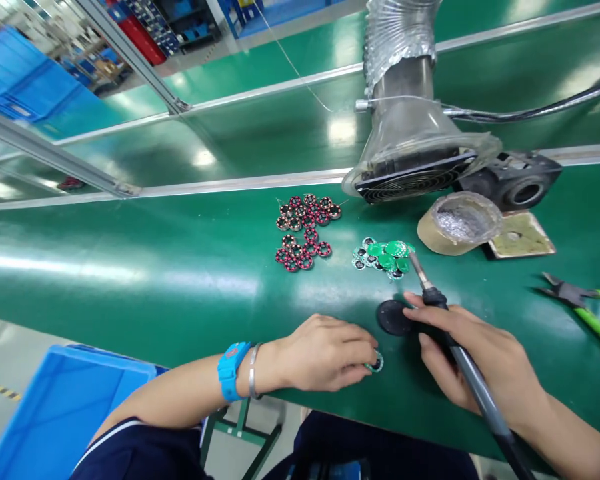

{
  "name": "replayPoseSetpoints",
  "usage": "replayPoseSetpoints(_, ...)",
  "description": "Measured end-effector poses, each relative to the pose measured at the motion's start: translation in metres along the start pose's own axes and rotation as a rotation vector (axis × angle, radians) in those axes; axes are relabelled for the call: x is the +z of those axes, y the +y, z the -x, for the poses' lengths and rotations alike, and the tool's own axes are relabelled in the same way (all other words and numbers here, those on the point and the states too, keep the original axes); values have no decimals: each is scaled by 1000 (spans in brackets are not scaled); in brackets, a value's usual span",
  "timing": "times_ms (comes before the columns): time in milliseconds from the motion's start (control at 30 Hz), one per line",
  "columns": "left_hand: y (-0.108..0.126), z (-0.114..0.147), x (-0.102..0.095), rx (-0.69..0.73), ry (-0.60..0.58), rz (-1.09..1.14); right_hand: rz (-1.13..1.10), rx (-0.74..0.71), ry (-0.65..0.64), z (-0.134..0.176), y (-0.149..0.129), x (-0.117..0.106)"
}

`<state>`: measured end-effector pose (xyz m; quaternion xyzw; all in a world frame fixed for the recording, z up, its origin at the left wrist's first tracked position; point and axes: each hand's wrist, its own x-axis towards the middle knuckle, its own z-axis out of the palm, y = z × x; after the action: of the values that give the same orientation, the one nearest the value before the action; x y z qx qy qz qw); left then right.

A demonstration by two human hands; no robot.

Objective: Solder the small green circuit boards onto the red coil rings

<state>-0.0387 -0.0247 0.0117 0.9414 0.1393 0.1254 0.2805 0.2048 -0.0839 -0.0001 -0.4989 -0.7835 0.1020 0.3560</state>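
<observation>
My right hand point(485, 353) is wrapped round a soldering iron point(475, 380), its metal tip pointing up and away beside a pile of small round green circuit boards point(387, 257). A black disc point(393, 318) lies flat on the bench by my right fingertips; whether they touch it I cannot tell. My left hand point(330, 353) has its fingers closed on a small round circuit board point(377, 362) near the bench's front edge. Most of that board is hidden under the fingers. Farther back sit several copper-wound ring coils point(303, 233) in two clusters.
A fume extractor hood point(410, 147) hangs over the back of the bench. Below it stand a tub of greyish material point(453, 227) and a square pad point(520, 237). Green-handled cutters point(580, 300) lie at right. A blue crate point(70, 413) is at lower left.
</observation>
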Motion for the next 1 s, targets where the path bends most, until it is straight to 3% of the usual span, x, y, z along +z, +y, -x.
replayPoseSetpoints(100,2,3,-19,-124,-57,20,-16,-2,8,-1,-1,0)
replayPoseSetpoints(167,-6,-3,-35,-188,42,-40,-29,-3,10,-2,-2,-1)
replayPoseSetpoints(267,-31,-19,-56,-344,197,-354,-30,-4,23,-2,-2,-2)
replayPoseSetpoints(400,-64,-35,-66,-438,111,-581,-18,-5,55,0,-1,-1)
replayPoseSetpoints(533,-74,-37,-66,-447,75,-600,-29,24,90,-1,-2,-1)
replayPoseSetpoints(633,-64,-38,-61,-389,95,-525,-17,35,117,-2,-3,0)
replayPoseSetpoints(733,-44,-46,-49,-172,75,-283,7,51,111,-1,-2,1)
replayPoseSetpoints(833,-26,-59,-31,19,-32,-6,27,76,106,1,-2,1)
replayPoseSetpoints(1000,-21,-70,-14,49,-101,134,25,134,135,3,-1,2)
